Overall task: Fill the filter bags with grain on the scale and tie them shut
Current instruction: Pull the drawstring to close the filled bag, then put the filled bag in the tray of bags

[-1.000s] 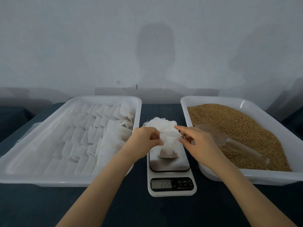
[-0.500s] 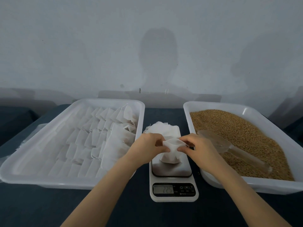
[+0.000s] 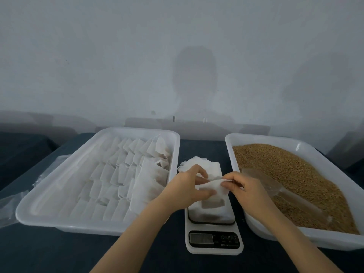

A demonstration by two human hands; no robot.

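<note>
A white filter bag (image 3: 213, 195) with brown grain showing through its lower half hangs just over the scale (image 3: 213, 231). My left hand (image 3: 189, 187) pinches its left upper edge and my right hand (image 3: 239, 186) pinches its right upper edge, with the top flattened between them. Behind my hands lies a small pile of empty white bags (image 3: 199, 165) at the far end of the scale. On the right, a white tray (image 3: 334, 238) holds brown grain (image 3: 291, 174), and a clear plastic scoop (image 3: 275, 189) rests on the grain.
A white tray (image 3: 59, 225) on the left holds several rows of filled bags (image 3: 122, 176). Clear plastic sheeting (image 3: 11, 200) lies at the table's left edge. A grey wall stands close behind the trays. Dark tabletop shows at the front.
The bag's mouth was open a second ago; my hands have pulled its top edges outward and flattened it. The bag has lifted slightly off the scale plate and the scale's display has gone dim.
</note>
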